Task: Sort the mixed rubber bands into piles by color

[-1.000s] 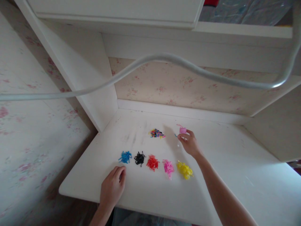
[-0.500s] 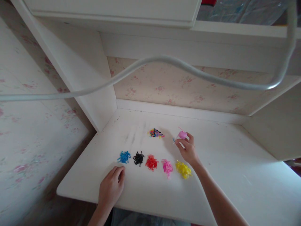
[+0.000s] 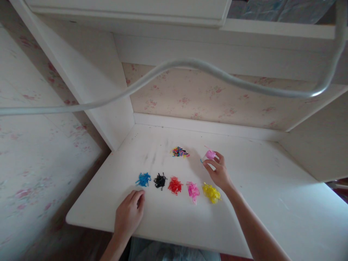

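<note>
Head view: five one-colour piles in row on white desk (image 3: pixel 272 203): blue pile (image 3: pixel 143 179), black pile (image 3: pixel 160 181), red pile (image 3: pixel 174 185), pink pile (image 3: pixel 193 191), yellow pile (image 3: pixel 211 193). One mixed pile (image 3: pixel 178 152), twelve o'clock from red. Two hands. Right hand (image 3: pixel 218 171), four o'clock from mixed pile: fingers bent, gripping one pink object (image 3: pixel 210 154); one blue strip (image 3: pixel 201 161) at fingertips. Left hand (image 3: pixel 129 210), seven o'clock from blue pile: fingers curled, palm hidden, cannot tell whether fully closed.
</note>
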`<state>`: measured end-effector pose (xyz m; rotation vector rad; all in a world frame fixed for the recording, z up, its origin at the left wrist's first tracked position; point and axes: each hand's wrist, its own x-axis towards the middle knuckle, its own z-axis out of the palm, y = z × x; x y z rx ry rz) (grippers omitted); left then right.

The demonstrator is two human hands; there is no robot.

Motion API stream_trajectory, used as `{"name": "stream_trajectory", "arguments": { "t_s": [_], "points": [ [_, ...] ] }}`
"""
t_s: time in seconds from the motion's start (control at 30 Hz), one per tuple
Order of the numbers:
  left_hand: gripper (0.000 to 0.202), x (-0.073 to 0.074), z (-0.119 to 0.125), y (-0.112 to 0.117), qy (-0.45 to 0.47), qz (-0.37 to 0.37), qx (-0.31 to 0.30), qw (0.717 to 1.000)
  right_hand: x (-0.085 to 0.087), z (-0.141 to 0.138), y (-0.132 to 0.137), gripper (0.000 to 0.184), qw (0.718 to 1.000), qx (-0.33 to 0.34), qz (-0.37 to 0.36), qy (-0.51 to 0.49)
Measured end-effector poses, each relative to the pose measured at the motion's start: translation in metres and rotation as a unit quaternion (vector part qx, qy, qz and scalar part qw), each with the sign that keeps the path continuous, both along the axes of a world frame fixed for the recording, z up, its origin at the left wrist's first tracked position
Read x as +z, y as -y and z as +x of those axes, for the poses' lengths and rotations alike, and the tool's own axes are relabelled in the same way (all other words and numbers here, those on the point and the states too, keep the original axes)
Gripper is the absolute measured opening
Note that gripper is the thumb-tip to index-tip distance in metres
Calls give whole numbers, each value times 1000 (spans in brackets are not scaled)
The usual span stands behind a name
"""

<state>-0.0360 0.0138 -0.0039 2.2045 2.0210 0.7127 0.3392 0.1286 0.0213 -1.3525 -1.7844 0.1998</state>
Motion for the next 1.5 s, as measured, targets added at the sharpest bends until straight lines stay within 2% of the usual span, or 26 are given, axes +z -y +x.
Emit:
{"name": "stream_trajectory", "arguments": {
  "t_s": [0.13,0.27,0.37,0.43,0.53,0.57,0.63,0.73,0.9,1.07,1.17,1.27,1.4,1.5],
  "points": [
    [19,-1,0,1,-3,-12,8,1000,2,-2,4,22,1000,10,18,1],
    [18,0,0,2,-6,-16,9,1000,12,-8,13,20,1000,-4,30,6],
    [18,0,0,2,-5,-16,7,1000,24,-15,28,18,997,-46,68,10],
    [18,0,1,1,-5,-16,9,1000,31,-23,43,15,990,-97,105,10],
    [19,-1,1,0,-4,-16,6,1000,36,-47,70,12,979,-157,129,11],
    [19,-1,0,0,-3,-16,3,1000,37,-59,78,13,981,-149,120,16],
    [19,-2,0,-1,-2,-16,-1,1000,38,-88,90,14,992,-88,74,44],
    [19,-2,0,0,-1,-17,-1,1000,39,-138,95,16,994,7,10,111],
    [21,-2,-1,1,5,-13,-1,1000,31,-205,69,15,980,72,-38,179],
    [21,-1,-2,1,4,-15,5,1000,22,-234,45,10,961,118,-34,249],
    [20,-1,-2,1,4,-23,4,1000,22,-235,41,8,962,125,-26,243],
    [20,-2,-2,1,7,-25,2,1000,27,-221,48,11,976,115,-15,182],
    [20,-1,-2,2,13,-17,-5,1000,32,-179,76,15,992,96,-18,75],
    [21,4,-2,2,40,-30,-5,999,23,-136,108,17,997,77,-11,6]
  ]
}}
